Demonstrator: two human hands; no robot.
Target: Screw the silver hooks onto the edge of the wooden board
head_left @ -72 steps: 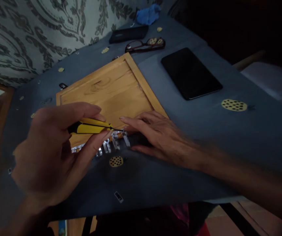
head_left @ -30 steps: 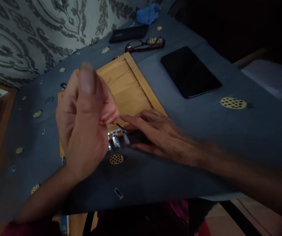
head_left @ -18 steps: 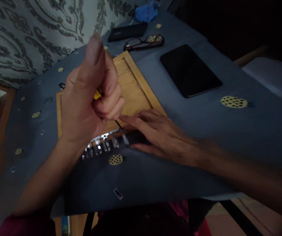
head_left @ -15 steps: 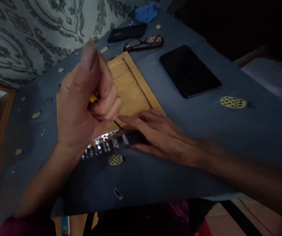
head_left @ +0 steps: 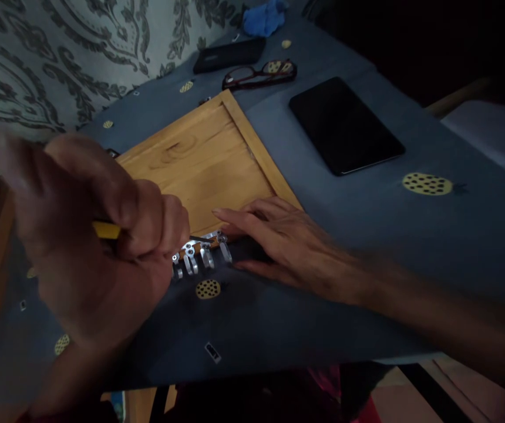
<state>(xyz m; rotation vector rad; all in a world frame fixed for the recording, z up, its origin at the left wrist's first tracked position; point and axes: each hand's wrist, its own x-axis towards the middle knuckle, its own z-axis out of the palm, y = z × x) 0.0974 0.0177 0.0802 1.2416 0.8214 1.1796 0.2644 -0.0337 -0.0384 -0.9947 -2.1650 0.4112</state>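
Note:
My left hand (head_left: 103, 235) is closed round a screwdriver (head_left: 107, 230) with a yellow handle. Its thin dark shaft leaves the fist on the right, and the tip is at the metal hook rail (head_left: 188, 247) near its right end. That rail of silvery hooks with screws runs along the near edge of a framed wooden board (head_left: 208, 170). My fist hides the rail's left part. At the board's near right corner lies my right hand (head_left: 279, 247), its fingers stretched over the wood and its thumb apart, close to the last hook.
On the grey-blue patterned tablecloth (head_left: 323, 247), a black tablet (head_left: 344, 126) lies right of the board. Eyeglasses (head_left: 259, 75), a dark flat case (head_left: 229, 55) and a crumpled blue cloth (head_left: 264, 19) are behind it. A patterned curtain (head_left: 80, 53) borders the far left.
My left hand has swung left and lower, tilting the screwdriver flatter and uncovering more of the board. My right hand stays at the same corner.

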